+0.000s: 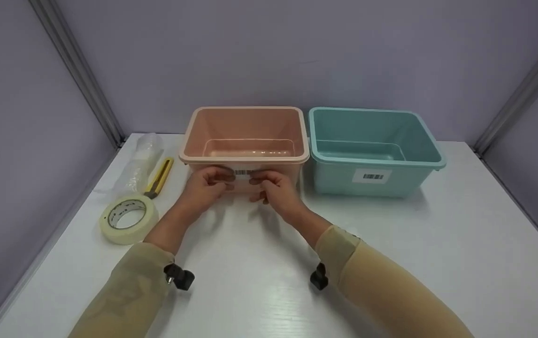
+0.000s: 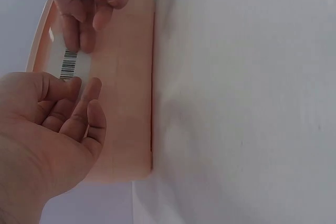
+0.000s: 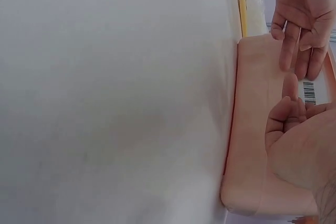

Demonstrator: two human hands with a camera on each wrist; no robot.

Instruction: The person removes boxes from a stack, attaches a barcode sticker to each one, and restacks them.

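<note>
The barcode label [image 1: 242,172] sits on the front wall of the pink bin [image 1: 246,155], just under the rim and roughly centred. Its long axis runs left to right, parallel to the rim; the bars stand across that axis. Its face points outward toward the person, presumably so it can be read from the front (the teal bin's [image 1: 373,150] label [image 1: 371,176] faces the same way).

The left hand [image 1: 207,184] holds the label's left end and the right hand [image 1: 272,185] its right end. Fingertips of both hands press or pinch the label edges against the wall, with the remaining fingers loosely curled beneath. From the left wrist view the left fingers [image 2: 79,95] lie on the near end of the label while the right fingers [image 2: 79,32] cover the far end. Whether the label is already fully stuck down, I cannot tell. Holding both ends likely keeps it level and flat against the wall.

The pink bin stands upright on the white surface [image 1: 269,291], open top up, just beside the teal bin, the two rims nearly touching.

To the left, well apart from the hands: a roll of masking tape [image 1: 129,219] lying flat, a yellow utility knife [image 1: 159,178] pointing away from the person, and some clear plastic wrap [image 1: 141,159] behind the knife.
</note>
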